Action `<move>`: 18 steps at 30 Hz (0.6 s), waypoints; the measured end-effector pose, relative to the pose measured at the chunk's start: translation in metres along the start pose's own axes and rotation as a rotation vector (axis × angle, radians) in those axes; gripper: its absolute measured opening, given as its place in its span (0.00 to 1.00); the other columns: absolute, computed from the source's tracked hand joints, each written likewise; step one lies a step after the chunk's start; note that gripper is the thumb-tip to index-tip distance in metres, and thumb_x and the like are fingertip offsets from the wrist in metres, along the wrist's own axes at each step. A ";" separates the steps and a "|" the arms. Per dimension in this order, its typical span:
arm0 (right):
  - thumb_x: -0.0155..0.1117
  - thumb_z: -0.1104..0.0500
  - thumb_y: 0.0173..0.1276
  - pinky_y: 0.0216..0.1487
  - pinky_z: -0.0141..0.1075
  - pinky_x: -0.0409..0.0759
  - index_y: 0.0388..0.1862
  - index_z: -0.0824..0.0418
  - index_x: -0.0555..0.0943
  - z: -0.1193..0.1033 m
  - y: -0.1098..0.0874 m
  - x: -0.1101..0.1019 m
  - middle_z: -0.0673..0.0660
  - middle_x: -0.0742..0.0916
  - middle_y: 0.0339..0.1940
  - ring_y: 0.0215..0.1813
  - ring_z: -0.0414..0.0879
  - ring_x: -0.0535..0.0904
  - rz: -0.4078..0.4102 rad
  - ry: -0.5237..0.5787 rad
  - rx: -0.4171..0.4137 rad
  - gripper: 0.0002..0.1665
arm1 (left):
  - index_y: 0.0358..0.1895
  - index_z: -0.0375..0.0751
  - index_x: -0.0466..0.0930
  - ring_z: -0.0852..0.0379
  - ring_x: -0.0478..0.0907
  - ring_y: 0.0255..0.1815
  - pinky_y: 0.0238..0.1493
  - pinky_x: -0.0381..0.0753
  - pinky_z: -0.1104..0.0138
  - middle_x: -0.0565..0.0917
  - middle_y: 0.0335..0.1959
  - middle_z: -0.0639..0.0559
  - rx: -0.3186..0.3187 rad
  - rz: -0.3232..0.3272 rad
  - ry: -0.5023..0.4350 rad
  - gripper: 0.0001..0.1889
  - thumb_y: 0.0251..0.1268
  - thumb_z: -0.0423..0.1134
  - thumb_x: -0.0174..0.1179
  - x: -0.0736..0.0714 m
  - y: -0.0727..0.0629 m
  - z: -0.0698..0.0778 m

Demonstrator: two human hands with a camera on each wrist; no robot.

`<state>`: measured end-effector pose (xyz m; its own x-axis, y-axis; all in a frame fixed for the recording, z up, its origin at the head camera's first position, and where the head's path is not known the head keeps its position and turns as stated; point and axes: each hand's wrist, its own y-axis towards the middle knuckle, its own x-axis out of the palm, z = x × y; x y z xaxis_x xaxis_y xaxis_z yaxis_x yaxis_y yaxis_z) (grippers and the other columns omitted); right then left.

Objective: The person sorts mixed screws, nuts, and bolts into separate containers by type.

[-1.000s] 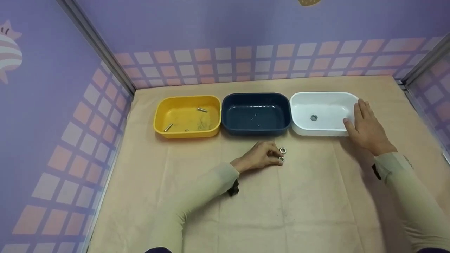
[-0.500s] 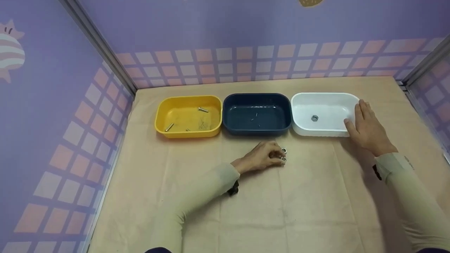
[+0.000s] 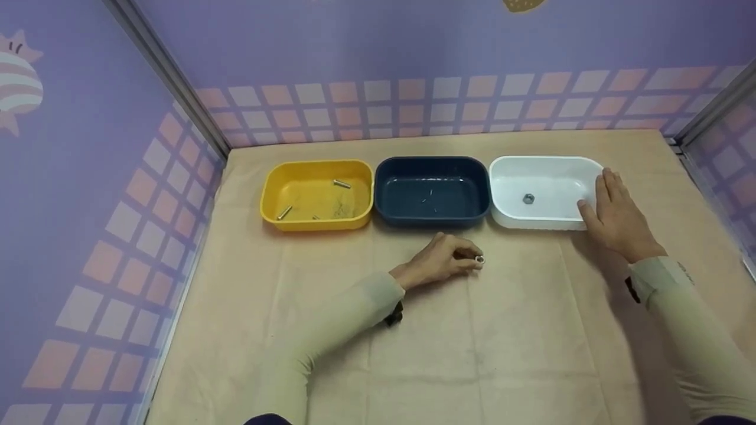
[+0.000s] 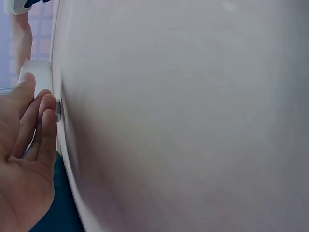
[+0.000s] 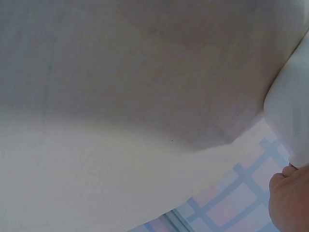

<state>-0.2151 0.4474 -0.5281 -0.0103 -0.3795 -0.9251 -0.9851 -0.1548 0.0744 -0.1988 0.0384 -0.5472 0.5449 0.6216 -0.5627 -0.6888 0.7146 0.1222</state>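
My left hand [image 3: 437,260] is low over the cloth in front of the dark blue tray, pinching a small metal nut [image 3: 479,260] at thumb and fingertips. In the left wrist view the nut [image 4: 58,110] shows edge-on past the fingers, close to the cloth. My right hand [image 3: 620,221] rests against the right end of the white tray [image 3: 537,223], fingers straight along the outside and thumb over the rim. A hex nut [image 3: 528,199] lies inside that tray. The right wrist view catches only a part of the right hand [image 5: 289,198] beside the tray wall.
The dark blue tray [image 3: 431,223] stands in the middle with several tiny metal pieces inside. To its left, the yellow tray [image 3: 316,225] contains bolts [image 3: 342,184] and fine wire-like bits. A beige cloth [image 3: 425,354] covers the table; patterned purple panels [image 3: 366,41] enclose the back and sides.
Two nuts showed apart at the left fingertips; now the fingers have drawn together and one shows between them. The left hand shifted slightly right. The right hand stayed on the white tray.
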 end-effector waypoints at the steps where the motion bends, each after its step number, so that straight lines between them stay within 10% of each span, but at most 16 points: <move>1: 0.36 0.40 0.87 0.88 0.65 0.37 0.85 0.78 0.38 0.000 0.000 0.000 0.76 0.41 0.88 0.88 0.73 0.33 -0.003 0.000 0.001 0.51 | 0.53 0.40 0.92 0.71 0.87 0.49 0.56 0.83 0.77 0.94 0.47 0.53 0.002 0.003 -0.005 0.11 0.72 0.38 0.71 0.000 0.001 0.001; 18: 0.35 0.38 0.87 0.88 0.65 0.38 0.85 0.77 0.37 -0.002 0.000 -0.002 0.75 0.40 0.88 0.89 0.72 0.33 -0.022 -0.025 0.019 0.51 | 0.53 0.37 0.92 0.72 0.87 0.39 0.42 0.87 0.77 0.94 0.44 0.49 0.107 0.107 -0.048 0.13 0.70 0.39 0.72 -0.019 0.031 0.026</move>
<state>-0.2152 0.4463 -0.5259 0.0072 -0.3533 -0.9355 -0.9883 -0.1449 0.0471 -0.2180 0.0569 -0.5117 0.4951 0.7091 -0.5020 -0.6910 0.6716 0.2671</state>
